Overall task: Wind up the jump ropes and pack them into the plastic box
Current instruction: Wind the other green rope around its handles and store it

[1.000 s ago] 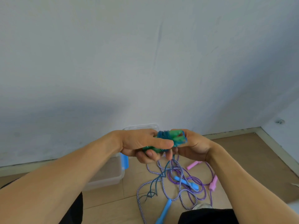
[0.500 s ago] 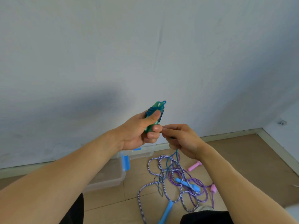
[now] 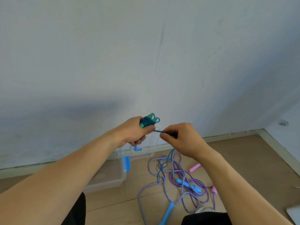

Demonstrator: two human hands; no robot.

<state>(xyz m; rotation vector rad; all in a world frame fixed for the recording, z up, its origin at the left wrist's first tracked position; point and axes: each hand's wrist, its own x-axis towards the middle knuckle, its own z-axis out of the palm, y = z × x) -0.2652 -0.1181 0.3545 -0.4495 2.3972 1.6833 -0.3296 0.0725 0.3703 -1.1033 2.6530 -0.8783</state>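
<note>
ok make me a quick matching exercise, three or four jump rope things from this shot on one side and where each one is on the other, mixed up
Things:
1. green jump rope handles wound with teal cord
2. pink plastic handle
3. clear plastic box with blue latches
4. free teal cord strand

Places:
A. on the floor by the wall, left of the rope pile
B. gripped in the left hand
C. pinched by the right hand
D. lying on the floor, right of the rope pile

Pairs: 1-B, 2-D, 3-A, 4-C

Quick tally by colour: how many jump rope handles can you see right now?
Green handles, bundled in the left hand: 2
Light blue handles on the floor: 2
Pink handles on the floor: 2
Total: 6
</note>
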